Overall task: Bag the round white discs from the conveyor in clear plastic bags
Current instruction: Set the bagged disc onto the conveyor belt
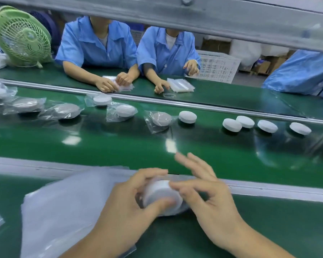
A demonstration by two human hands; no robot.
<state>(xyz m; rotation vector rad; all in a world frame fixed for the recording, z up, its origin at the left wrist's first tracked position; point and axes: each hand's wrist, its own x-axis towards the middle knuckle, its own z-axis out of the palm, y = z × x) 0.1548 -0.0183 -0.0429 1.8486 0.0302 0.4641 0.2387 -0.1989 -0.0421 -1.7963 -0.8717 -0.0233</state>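
From the head camera: by the far edge of the green bench [268, 229], right against the belt [119, 146], the left hand [131, 200] curls round a white disc [159, 191]. Its fingers lie over the top and its thumb under the front rim, and the disc is tilted. The right hand [211, 196] lays its forefinger on the disc's right rim, the other fingers fanned upward. Blur hides whether its thumb pinches anything.

A stack of clear bags [63, 207] lies on the bench just left of the left hand. On the belt, five bare discs [187, 116] sit along the far edge toward the right and bagged discs [123, 111] toward the left. Across it, two workers in blue coats [97, 45] handle bags, and a green fan [21, 36] stands at the far left.
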